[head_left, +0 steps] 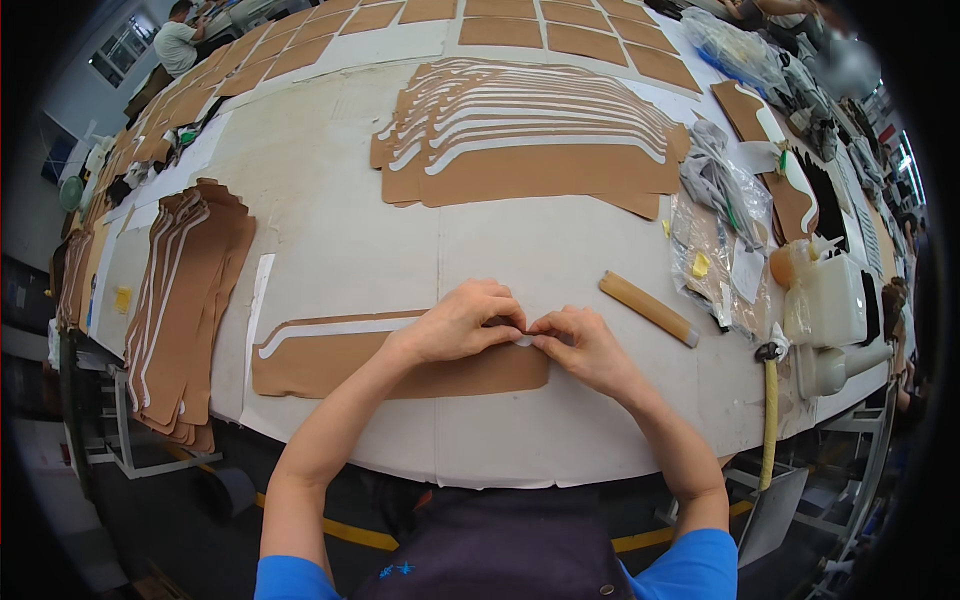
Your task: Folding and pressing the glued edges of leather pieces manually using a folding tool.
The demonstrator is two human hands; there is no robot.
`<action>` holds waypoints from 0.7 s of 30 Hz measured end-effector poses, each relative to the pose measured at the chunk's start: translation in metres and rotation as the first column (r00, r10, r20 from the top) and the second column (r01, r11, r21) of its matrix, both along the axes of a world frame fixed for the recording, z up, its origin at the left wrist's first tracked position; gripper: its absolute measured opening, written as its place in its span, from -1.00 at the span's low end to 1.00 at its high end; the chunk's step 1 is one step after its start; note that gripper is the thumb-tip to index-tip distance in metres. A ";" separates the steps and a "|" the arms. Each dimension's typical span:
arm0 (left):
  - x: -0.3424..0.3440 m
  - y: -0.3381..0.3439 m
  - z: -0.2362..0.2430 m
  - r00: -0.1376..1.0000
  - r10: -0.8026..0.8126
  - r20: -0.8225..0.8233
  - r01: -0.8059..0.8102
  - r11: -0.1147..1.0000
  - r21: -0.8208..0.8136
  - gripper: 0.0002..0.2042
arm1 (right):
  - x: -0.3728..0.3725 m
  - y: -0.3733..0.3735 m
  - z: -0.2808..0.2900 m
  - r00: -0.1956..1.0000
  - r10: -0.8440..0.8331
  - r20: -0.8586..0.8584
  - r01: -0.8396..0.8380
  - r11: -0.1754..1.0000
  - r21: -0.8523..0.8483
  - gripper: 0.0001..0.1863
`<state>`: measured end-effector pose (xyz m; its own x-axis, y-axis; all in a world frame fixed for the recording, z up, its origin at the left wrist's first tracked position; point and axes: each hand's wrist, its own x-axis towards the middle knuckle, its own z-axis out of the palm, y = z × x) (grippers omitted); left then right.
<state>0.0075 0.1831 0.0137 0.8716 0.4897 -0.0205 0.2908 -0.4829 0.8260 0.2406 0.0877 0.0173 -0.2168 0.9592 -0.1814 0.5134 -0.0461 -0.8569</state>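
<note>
A brown leather-like panel lies flat on the white-covered table in front of me, with a white strip running along its far edge. Both hands meet at the panel's far right corner. My left hand pinches the edge there between thumb and fingers. Close beside it, my right hand pinches the same edge, its fingertips almost touching the left ones. A small white bit of the strip shows between the two hands. My left forearm and hand cover the middle of the strip.
Beyond the panel lies a fanned stack of similar panels. Another stack hangs over the left edge. To the right are a tan bar, a plastic bag, a white bottle and a yellow-handled tool. A person sits far left.
</note>
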 end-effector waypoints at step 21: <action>-0.002 0.010 -0.024 0.991 -0.014 0.132 -0.015 0.976 0.219 -0.94 | -0.011 0.000 -0.026 0.988 -0.082 0.133 0.025 0.923 0.383 -0.82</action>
<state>0.0052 0.1930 -0.0104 0.8590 0.4701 0.2026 0.1867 -0.6562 0.7311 0.2291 0.0875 -0.0089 -0.1621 0.9715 0.1731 0.6382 0.2370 -0.7325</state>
